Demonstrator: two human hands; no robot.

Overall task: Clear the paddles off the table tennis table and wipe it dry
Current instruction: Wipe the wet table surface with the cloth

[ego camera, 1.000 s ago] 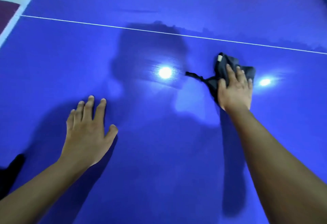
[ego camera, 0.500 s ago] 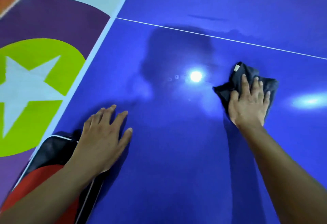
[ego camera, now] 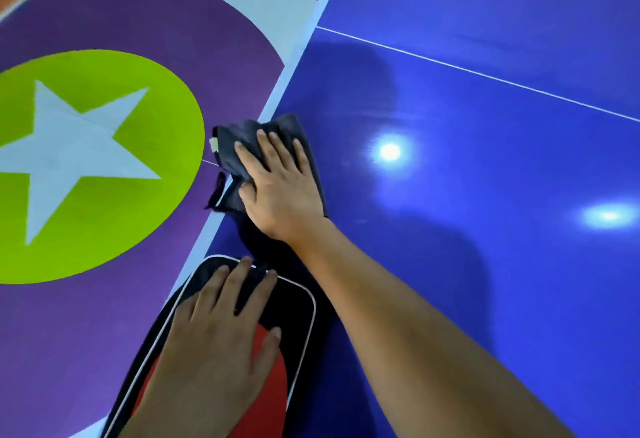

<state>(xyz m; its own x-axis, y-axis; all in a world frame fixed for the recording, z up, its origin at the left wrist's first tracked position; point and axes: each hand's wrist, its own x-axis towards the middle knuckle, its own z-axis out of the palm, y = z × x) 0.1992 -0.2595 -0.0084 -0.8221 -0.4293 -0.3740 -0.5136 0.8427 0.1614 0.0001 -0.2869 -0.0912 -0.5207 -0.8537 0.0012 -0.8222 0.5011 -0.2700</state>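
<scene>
My right hand (ego camera: 282, 188) presses flat on a dark grey cloth (ego camera: 239, 147) at the left edge of the blue table tennis table (ego camera: 467, 230); part of the cloth hangs over the white edge line. My left hand (ego camera: 214, 340) rests with straight fingers on a black and red paddle case (ego camera: 294, 313) with white piping, lying at the table's near left edge. No loose paddle is in view.
Beyond the table's left edge lies a purple floor (ego camera: 121, 15) with a green circle (ego camera: 104, 230) holding a white star. A white centre line (ego camera: 485, 74) crosses the table. Two bright light reflections (ego camera: 390, 151) shine on the surface.
My right hand has slid the cloth left from mid-table to the left edge. My left hand has moved from the bare table onto the paddle case. The view has swung left.
</scene>
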